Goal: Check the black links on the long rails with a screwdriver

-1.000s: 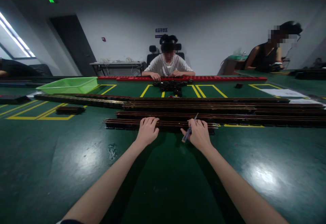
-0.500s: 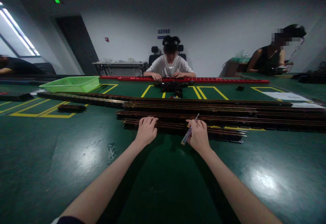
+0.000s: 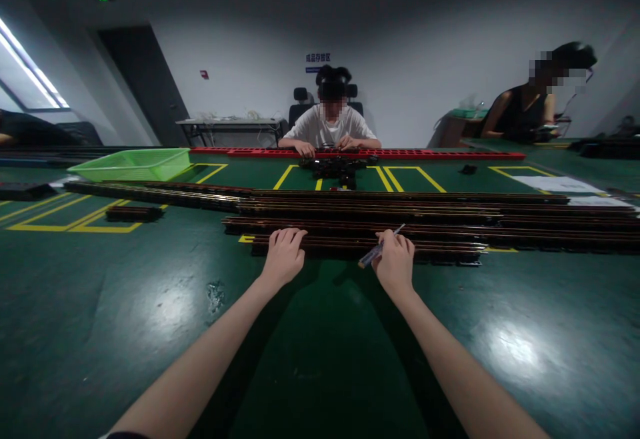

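Observation:
On the green table top, my left hand (image 3: 283,256) rests with fingers curled over the near edge of a short dark rail strip (image 3: 440,250), the closest of several long dark rails (image 3: 500,216) lying side by side. My right hand (image 3: 396,260) also presses on that strip, fingers curled. It grips a small screwdriver (image 3: 379,252) with a bluish clear handle, tip pointing up and right. Both forearms reach in from the bottom edge.
A light green plastic tray (image 3: 134,164) sits at the far left. A long red bar (image 3: 440,154) runs along the far edge, where a person in a white shirt (image 3: 330,126) handles small black parts (image 3: 336,167). Another person (image 3: 530,106) sits at the far right. Yellow floor-style lines mark the table.
The near rail strip slid to the right under both hands and now lies closer against the other rails. My hands moved slightly forward with it.

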{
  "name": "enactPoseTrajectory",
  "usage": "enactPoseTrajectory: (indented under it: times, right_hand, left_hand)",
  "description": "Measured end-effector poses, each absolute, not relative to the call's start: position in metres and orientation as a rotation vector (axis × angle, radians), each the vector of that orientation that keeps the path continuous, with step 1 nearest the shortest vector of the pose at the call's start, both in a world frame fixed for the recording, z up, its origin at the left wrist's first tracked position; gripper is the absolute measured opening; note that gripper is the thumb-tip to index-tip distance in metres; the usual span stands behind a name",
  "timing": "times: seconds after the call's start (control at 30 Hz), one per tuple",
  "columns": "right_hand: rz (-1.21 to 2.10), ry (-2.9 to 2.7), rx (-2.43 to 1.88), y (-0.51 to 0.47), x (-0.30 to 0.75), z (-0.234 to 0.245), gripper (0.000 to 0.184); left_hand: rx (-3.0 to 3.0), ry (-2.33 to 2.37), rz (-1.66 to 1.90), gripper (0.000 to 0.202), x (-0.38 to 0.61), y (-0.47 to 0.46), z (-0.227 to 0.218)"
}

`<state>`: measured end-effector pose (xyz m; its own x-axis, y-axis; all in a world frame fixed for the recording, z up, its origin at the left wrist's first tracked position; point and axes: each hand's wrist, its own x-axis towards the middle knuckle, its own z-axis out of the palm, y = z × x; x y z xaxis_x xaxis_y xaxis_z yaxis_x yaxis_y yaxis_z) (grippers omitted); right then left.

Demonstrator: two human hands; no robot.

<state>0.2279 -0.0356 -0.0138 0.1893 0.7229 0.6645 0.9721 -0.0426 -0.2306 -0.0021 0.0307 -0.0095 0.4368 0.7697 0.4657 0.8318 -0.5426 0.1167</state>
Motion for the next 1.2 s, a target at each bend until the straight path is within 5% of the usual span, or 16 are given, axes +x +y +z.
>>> enactPoseTrajectory:
  times: [0.27, 0.8, 0.97, 1.2]
  right_hand:
    - [-0.479, -1.649, -1.788, -0.035, 0.224, -0.015, 0.018]
    - [-0.424, -1.542, -1.710, -0.026, 0.253, -0.037, 0.032]
    - [-0.216, -1.496, -1.576, -0.043, 0.248, -0.023, 0.017]
    - [-0.426, -1.488, -1.767, -0.088, 0.281, -0.014, 0.008]
  left_hand:
    - [-2.532, -1.416, -0.739, 0.037, -0.003, 0.033, -0.013]
    - [-2.505, -1.360, -0.763, 0.037, -0.003, 0.034, -0.016]
    - [-2.497, -1.376, -0.757, 0.038, -0.003, 0.033, -0.015]
    - [-2.479, -1.360, -0.769, 0.036, -0.003, 0.032, -0.015]
